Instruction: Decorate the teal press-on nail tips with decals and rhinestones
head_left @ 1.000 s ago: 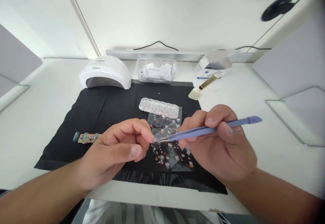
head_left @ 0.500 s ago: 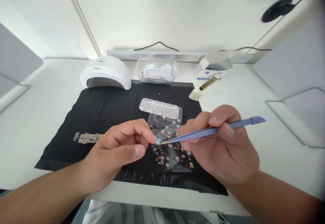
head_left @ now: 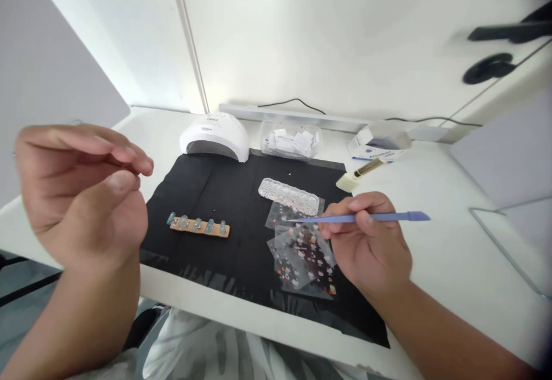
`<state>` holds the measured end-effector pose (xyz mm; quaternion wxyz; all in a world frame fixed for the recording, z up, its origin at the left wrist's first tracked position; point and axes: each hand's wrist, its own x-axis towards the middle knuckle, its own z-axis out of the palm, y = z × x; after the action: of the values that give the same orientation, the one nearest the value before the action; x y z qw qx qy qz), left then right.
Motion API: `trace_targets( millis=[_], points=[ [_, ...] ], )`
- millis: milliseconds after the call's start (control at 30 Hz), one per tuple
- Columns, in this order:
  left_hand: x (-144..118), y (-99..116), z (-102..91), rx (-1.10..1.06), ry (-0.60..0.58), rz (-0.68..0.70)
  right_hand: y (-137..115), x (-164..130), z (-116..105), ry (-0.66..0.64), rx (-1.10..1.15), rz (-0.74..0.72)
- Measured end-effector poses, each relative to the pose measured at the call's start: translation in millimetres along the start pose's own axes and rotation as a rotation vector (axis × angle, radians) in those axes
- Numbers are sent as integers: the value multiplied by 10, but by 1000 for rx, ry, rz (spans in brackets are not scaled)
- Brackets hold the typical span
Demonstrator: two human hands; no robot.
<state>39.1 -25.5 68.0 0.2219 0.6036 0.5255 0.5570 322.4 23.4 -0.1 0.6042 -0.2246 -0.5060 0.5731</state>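
Note:
In the head view, my right hand (head_left: 373, 236) holds purple tweezers (head_left: 379, 217) level, with their fine tips pointing left over clear sticker sheets (head_left: 302, 259). A tiny pale bluish piece shows at the tips, too small to name. My left hand (head_left: 90, 190) is raised at the far left, fingers loosely bent and thumb beside them, with nothing visible in it. Between the hands, a wooden strip (head_left: 202, 227) carries several small press-on nails (head_left: 210, 226) in translucent blue-green. A clear compartment case (head_left: 288, 195) of rhinestones lies behind the sticker sheets.
A black mat (head_left: 241, 253) covers part of the white table (head_left: 435, 253). Along the back stand a white nail lamp (head_left: 215, 133), a clear box (head_left: 291, 140) of white packets and an opened carton (head_left: 379, 141). A gold-handled brush (head_left: 362, 174) lies at the mat's right edge.
My left hand has moved away from the tweezer tips, up and far left, uncovering the whole wooden strip. My right hand still holds the tweezers, now more level. The camera view has shifted.

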Motion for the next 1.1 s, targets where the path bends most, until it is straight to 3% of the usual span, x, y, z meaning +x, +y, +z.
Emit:
trace_targets(
  millis=[67, 167, 300, 467, 567, 767, 933, 1100],
  points=[
    [20, -88, -198, -47, 204, 125, 30, -10, 16, -3, -23, 9],
    [62, -314, -478, -5, -50, 68, 65, -21, 48, -29, -79, -11],
    [168, -502, -729, 210, -411, 21, 53, 11, 122, -70, -123, -32],
    [339, -486, -787, 373, -809, -71, 15, 34, 396, -147, -228, -53],
    [425, -557, -778, 373, -935, -44, 77, 52, 669, -155, -286, -44],
    [308, -916, -751, 274, -911, 52, 358, 252, 1095, -188, -382, 90],
    [70, -1132, -768, 124, -834, 74, 508, 480, 1182, -239, -301, 225],
    [21, -1152, -684, 5, -807, 142, 550, 598, 1222, -306, -279, 299]
  ],
)
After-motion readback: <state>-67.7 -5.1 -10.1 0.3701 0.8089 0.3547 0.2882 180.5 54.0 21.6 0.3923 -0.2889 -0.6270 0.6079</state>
